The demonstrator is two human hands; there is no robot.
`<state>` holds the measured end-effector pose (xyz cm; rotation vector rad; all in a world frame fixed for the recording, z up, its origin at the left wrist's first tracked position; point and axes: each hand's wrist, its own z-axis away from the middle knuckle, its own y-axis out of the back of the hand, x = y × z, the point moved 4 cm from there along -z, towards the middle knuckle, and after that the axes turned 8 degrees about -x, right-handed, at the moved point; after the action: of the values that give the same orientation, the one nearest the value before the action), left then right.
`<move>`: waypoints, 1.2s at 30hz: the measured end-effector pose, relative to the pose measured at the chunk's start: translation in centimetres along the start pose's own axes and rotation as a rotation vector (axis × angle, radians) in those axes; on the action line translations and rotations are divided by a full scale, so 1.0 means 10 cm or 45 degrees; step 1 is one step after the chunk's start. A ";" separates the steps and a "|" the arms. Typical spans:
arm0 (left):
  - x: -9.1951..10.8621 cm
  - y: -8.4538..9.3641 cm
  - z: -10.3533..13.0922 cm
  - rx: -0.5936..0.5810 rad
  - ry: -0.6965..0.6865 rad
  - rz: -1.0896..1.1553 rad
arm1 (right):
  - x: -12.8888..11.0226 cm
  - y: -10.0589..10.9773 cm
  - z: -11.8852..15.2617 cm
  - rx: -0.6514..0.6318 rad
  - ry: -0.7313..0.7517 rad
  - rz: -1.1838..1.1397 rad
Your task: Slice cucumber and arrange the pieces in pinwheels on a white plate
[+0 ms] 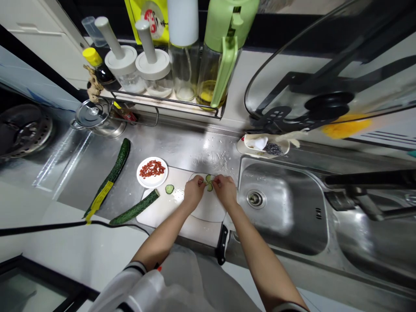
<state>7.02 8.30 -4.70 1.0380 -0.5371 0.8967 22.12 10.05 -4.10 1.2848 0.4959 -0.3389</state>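
Above a white plate, my left hand and my right hand face each other with fingertips pinched. Both pinch at small green cucumber slices, partly hidden by the fingers. The plate rests on a white cutting board. Left of my left hand, one loose cucumber round lies on the board near wet spots. A cut cucumber reaches over the board's left edge. At the board's right front corner lies a black-handled knife.
A small white dish of red berries overlaps the board's back left. Farther left lies a long cucumber with a yellow label. The metal sink is to the right, a lidded pot back left. Jars and an oil bottle fill the rack.
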 end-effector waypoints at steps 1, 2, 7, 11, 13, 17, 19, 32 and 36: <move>-0.01 -0.01 -0.01 -0.009 -0.001 -0.003 | 0.00 -0.01 0.00 -0.007 0.003 0.025; -0.01 -0.01 -0.01 -0.016 -0.001 -0.006 | 0.00 -0.01 -0.01 -0.012 0.003 0.047; -0.03 -0.02 -0.02 -0.024 -0.013 -0.032 | 0.00 -0.03 -0.01 -0.021 -0.004 0.128; -0.01 -0.03 -0.01 -0.028 -0.052 -0.085 | -0.02 -0.03 0.00 -0.021 0.005 0.180; 0.01 -0.03 -0.01 -0.017 -0.072 -0.135 | -0.03 -0.03 0.01 -0.013 0.021 0.203; 0.01 -0.04 0.00 -0.012 -0.076 -0.199 | -0.05 -0.01 0.02 0.028 0.060 0.257; 0.01 -0.05 0.00 -0.008 -0.080 -0.214 | -0.06 0.00 0.03 0.047 0.073 0.276; -0.06 -0.07 -0.02 -0.005 -0.099 -0.235 | -0.05 -0.07 0.11 0.075 0.104 0.365; -0.07 -0.08 -0.02 -0.015 -0.094 -0.250 | -0.05 -0.09 0.13 0.082 0.097 0.375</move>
<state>7.31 8.09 -5.68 1.0962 -0.4923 0.6836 21.48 8.60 -4.29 1.4152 0.3549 -0.0597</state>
